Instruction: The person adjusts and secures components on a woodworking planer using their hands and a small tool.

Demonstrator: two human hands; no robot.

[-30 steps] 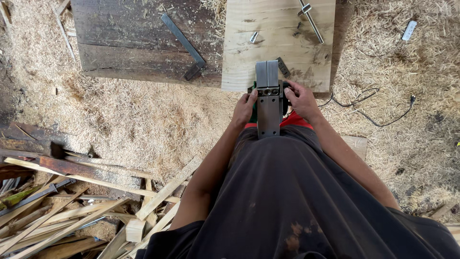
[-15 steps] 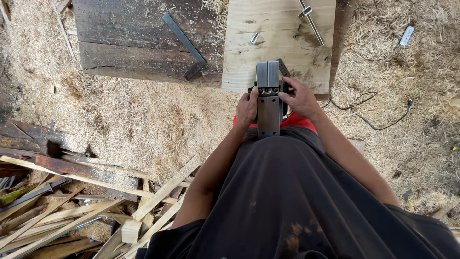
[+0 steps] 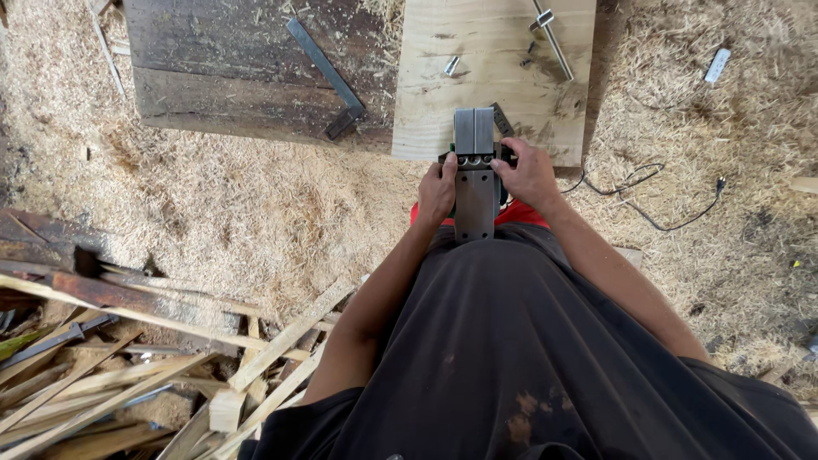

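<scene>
1. The electric hand planer [image 3: 475,183] lies upside down with its grey metal sole facing up, held in front of the person's body, just off the near edge of the pale wooden board [image 3: 477,77].
2. The left hand [image 3: 437,192] grips the planer's left side; its fingers are curled closed against the body of the tool, thumb up by the cutter slot.
3. The right hand [image 3: 528,175] grips the planer's right side; its fingers are closed around the housing near the row of small bolts across the sole.
4. On the pale wooden board, a metal rod with a clamp block [image 3: 550,34] lies near the far right corner, and a small metal fitting [image 3: 452,65] lies near the middle.
5. A dark weathered plank [image 3: 230,68] sits just beside the board's left edge. A long flat metal bar [image 3: 326,77] lies diagonally across it.
6. A black power cord [image 3: 656,200] runs over the sawdust-covered ground [image 3: 221,204] to the right of the right hand.
7. A small white object [image 3: 717,65] lies on the shavings well apart, at upper right.
8. A pile of thin wood offcuts [image 3: 128,375] lies at lower left, near the person's left elbow.
</scene>
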